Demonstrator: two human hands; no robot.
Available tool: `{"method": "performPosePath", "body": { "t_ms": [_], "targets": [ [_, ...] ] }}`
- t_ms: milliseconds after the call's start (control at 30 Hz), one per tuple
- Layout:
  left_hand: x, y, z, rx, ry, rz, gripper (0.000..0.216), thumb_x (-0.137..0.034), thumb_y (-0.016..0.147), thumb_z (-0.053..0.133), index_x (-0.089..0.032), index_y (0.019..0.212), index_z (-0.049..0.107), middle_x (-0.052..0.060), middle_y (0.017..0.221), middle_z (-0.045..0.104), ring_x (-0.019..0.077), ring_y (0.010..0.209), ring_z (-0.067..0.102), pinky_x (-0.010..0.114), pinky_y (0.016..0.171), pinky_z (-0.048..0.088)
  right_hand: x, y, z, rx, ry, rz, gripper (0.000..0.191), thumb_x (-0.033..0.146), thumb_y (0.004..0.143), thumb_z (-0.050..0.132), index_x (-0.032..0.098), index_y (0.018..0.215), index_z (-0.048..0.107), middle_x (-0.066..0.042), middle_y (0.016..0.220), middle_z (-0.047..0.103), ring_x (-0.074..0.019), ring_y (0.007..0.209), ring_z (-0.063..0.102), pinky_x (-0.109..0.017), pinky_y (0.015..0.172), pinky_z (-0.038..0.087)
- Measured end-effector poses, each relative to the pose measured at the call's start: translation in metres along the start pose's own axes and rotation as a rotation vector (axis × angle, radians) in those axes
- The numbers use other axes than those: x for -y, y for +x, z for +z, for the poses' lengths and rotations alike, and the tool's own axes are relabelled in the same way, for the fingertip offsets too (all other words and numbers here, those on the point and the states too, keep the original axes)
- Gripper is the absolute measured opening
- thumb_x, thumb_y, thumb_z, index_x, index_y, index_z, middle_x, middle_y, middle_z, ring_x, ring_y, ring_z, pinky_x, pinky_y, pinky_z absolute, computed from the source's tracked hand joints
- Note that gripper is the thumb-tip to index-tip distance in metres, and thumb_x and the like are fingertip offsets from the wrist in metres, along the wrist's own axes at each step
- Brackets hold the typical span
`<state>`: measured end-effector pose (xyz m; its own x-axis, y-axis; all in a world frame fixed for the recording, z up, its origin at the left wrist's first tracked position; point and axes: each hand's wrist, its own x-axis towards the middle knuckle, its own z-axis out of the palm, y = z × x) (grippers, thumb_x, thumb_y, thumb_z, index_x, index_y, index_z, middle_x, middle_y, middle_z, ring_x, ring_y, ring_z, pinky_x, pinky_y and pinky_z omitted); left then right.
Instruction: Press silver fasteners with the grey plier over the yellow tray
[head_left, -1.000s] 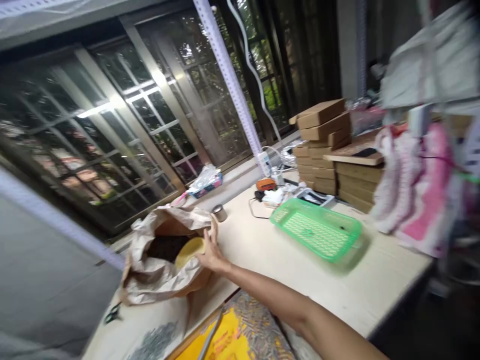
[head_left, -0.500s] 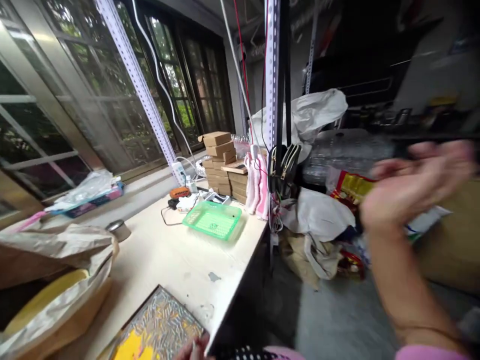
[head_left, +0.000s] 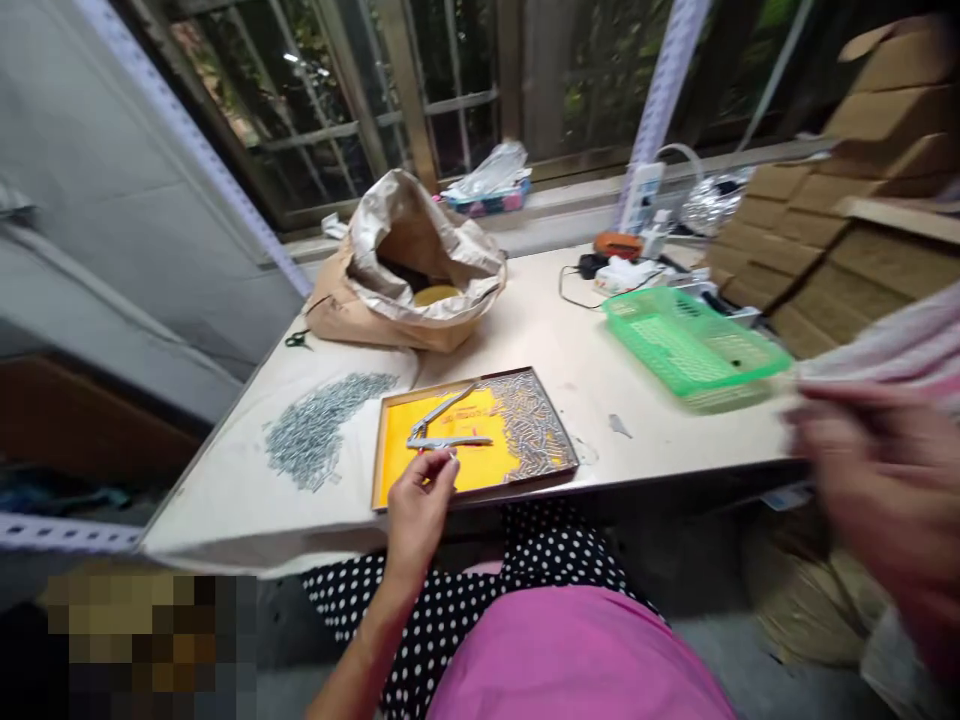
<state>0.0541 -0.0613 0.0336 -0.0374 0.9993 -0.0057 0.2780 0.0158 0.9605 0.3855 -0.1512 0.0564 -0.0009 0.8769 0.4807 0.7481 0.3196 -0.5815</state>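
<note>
Bench (head_left: 540, 330) stretched ahead of the left hand (head_left: 421, 495) and off toward the right hand (head_left: 885, 480). Cardboard boxes (head_left: 780, 230) stood stacked on it, beyond the right hand. Open paper sack (head_left: 397, 320) sat straight ahead of the left hand, well past it, mouth up and crumpled, yellow round item (head_left: 436, 294) showing inside. Green basket (head_left: 675, 345) was left of the right hand and a bit farther out, its near corner close to that hand. Shallow tray (head_left: 405, 420) with a yellow bottom lay flat right at the left hand, which reached in over the near edge.

Right hand was up at the far side, blurred; fingers looked bent, but couldn't tell how far open or whether it had hold of anything. Left hand was pinched, thumb against fingertips, on a small pale piece (head_left: 452, 454); too small to tell what it was.

Pile of loose metal pieces (head_left: 315, 430) was spread on the bench, left of the left hand and slightly farther. More metal bits (head_left: 532, 430) covered the tray's end to the right of that hand. Silver two-handled tool (head_left: 457, 441) lay in the tray, legs spread, just ahead of the left fingertips; contact unclear.
</note>
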Motion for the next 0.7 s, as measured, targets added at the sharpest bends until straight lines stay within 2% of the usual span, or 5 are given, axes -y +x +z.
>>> {"method": "performPosePath", "body": {
  "t_ms": [67,200,333,533,700],
  "targets": [
    [0.013,0.016,-0.03,-0.073,0.004,-0.068,0.047,-0.052,0.07,0.075,-0.013,0.095,0.071,0.009,0.091,0.074,0.0182,0.077,0.067,0.028,0.068,0.055,0.007,0.027,0.033,-0.102,-0.001,-0.061,0.022,0.034,0.101,0.049,0.03,0.118,0.063,-0.007,0.1,0.066,-0.0208,0.084,0.064,-0.035,0.071,0.054],
    [0.03,0.039,-0.064,-0.107,0.047,-0.18,0.045,-0.048,0.067,0.078,-0.011,0.09,0.072,0.007,0.087,0.074,0.014,0.067,0.064,0.027,0.064,0.054,0.024,0.081,0.136,0.32,-0.074,-0.418,0.029,0.024,0.104,0.04,0.018,0.111,0.067,-0.01,0.099,0.067,-0.0203,0.092,0.061,-0.036,0.08,0.05],
    [0.042,0.055,-0.069,-0.046,0.127,-0.245,0.034,-0.041,0.069,0.076,-0.011,0.084,0.073,0.006,0.079,0.074,0.0127,0.06,0.062,0.024,0.06,0.051,0.028,0.111,0.211,0.542,-0.283,-0.461,0.021,0.027,0.099,0.054,0.015,0.11,0.068,-0.012,0.105,0.066,-0.024,0.096,0.055,-0.036,0.079,0.043],
    [0.053,0.08,-0.059,0.121,0.332,-0.271,0.021,-0.033,0.076,0.068,-0.013,0.076,0.073,-0.001,0.054,0.064,0.0112,0.049,0.056,0.021,0.052,0.043,0.015,0.117,0.235,0.679,-0.317,-0.366,0.014,0.026,0.098,0.056,0.016,0.099,0.065,-0.009,0.102,0.064,-0.0226,0.094,0.052,-0.034,0.078,0.036],
    [0.055,0.091,-0.053,0.218,0.361,-0.373,0.02,-0.033,0.075,0.071,-0.015,0.067,0.07,-0.001,0.053,0.064,0.0105,0.048,0.056,0.02,0.05,0.043,0.011,0.116,0.238,0.697,-0.302,-0.401,0.014,0.024,0.1,0.051,0.018,0.096,0.063,-0.008,0.097,0.065,-0.0223,0.09,0.05,-0.034,0.075,0.033]
  ]
}}
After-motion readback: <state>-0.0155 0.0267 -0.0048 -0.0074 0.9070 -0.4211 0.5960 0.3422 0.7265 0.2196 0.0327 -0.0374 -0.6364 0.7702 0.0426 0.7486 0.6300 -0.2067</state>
